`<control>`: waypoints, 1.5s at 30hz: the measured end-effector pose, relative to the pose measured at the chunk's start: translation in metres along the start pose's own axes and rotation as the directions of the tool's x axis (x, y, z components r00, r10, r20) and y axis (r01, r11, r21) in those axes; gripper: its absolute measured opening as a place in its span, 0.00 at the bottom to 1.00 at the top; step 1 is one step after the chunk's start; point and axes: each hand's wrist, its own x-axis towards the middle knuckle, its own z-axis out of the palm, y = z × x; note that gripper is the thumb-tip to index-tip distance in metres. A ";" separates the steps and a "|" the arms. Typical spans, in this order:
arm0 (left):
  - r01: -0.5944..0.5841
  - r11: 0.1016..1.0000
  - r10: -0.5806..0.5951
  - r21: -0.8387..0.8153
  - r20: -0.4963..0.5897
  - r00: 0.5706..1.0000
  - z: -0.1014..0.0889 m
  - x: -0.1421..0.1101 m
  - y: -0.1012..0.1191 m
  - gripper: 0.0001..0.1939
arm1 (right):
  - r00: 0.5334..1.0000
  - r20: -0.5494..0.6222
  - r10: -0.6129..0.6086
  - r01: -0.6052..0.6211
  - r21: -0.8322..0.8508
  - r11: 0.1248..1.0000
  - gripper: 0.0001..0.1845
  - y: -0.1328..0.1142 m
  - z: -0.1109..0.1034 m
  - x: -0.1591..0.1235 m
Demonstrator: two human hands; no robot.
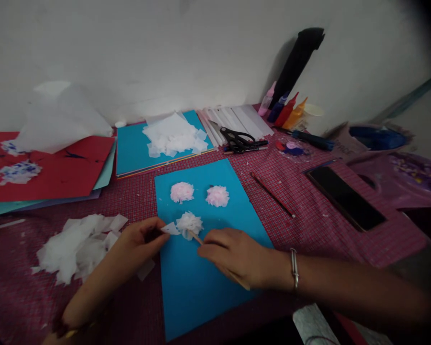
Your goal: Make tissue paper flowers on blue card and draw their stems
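A white paper puff (189, 223) being built up, it seems.
The left hand (143, 239) pinches one white scrap (170, 228) beside that puff, near the left edge of the blue sheet (201, 297); the right hand (237, 256) is clamped round one wooden stick (196, 237), its tip at the puff. Next, I'd judge, wants a light press setting scrap against puff. Two pinkish puffs (181, 192) sit toward the sheet's far edge, one heap of white scraps (79, 244) lies off its left edge, four squeeze bottles (289, 110) stand toward the far edge of the table (134, 197).
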 end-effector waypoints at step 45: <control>-0.094 0.983 0.104 0.155 -0.056 0.993 0.023 0.010 0.005 0.07 | 0.835 -0.055 0.547 -0.312 0.772 0.553 0.09 0.008 0.003 0.010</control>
